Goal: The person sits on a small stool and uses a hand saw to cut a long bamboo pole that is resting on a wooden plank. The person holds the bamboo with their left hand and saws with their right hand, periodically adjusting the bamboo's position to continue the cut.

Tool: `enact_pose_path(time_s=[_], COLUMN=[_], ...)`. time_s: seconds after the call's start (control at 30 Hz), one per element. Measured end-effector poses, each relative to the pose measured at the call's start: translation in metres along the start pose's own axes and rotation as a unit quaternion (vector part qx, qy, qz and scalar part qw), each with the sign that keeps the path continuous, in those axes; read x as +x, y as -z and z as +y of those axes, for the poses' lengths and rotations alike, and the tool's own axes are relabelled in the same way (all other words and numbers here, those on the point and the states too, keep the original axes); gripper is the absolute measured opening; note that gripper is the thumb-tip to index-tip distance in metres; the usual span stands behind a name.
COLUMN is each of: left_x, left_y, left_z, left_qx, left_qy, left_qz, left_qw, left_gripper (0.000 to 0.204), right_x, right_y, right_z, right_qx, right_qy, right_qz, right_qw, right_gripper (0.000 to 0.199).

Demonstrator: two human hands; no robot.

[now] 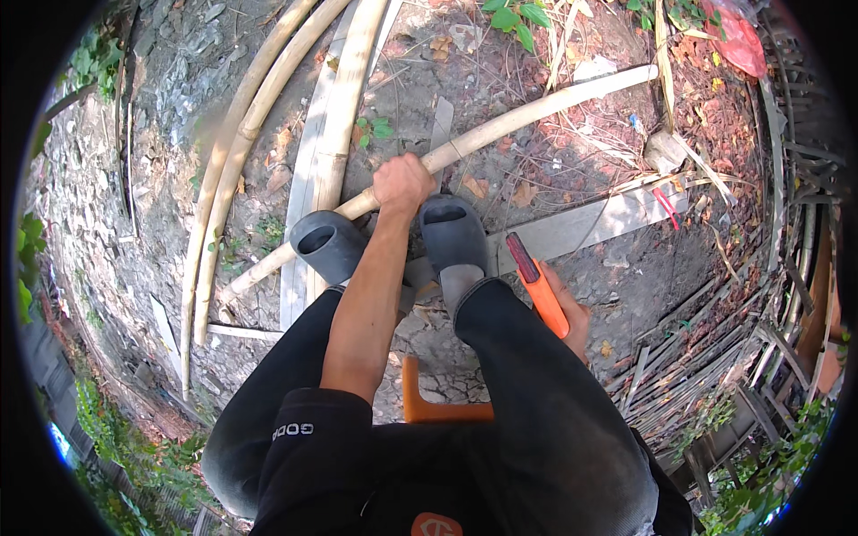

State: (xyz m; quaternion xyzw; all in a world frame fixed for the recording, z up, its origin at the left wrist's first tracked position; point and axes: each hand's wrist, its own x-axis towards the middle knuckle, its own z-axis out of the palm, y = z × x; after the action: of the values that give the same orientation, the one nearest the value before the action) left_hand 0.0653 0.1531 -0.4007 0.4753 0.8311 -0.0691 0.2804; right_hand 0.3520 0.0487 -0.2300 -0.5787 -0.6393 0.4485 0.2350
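My left hand (402, 183) is closed around a pale bamboo pole (527, 113), which slants from the lower left to the upper right across the ground. The left dark grey slipper (326, 246) covers part of this pole, and the right slipper (451, 234) stands just beyond my hand. Beside my right knee, my right hand (575, 320) grips an orange-handled tool (543, 299) with a dark reddish end that points up and left. Its exact kind is unclear. My right forearm is hidden behind the leg.
More bamboo poles (250, 134) lie at the left. A flat grey board (608, 223) crosses the ground at the right, with a red strip (666, 207) on it. Piled thin sticks (688, 348) lie at the lower right. An orange L-shaped piece (442, 411) shows between my legs.
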Motion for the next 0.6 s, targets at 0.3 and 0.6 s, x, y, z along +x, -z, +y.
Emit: enact_pose_path(time_s=[0.3,0.6], left_x=[-0.013,-0.016], left_y=[0.005,0.001], left_z=[0.016,0.015], left_qx=[-0.024,-0.016], left_qy=[0.061,0.074], left_qz=[-0.069,-0.078], left_qw=[0.995,0.994], left_gripper=[0.039,0.042], right_x=[-0.012,-0.02], right_y=[0.021,0.017], right_z=[0.003,0.014], right_qx=[-0.007,-0.037], right_qy=[-0.064,-0.032], right_qz=[-0.03,-0.033], right_qw=[0.997,0.998], right_gripper=[0.067,0.068])
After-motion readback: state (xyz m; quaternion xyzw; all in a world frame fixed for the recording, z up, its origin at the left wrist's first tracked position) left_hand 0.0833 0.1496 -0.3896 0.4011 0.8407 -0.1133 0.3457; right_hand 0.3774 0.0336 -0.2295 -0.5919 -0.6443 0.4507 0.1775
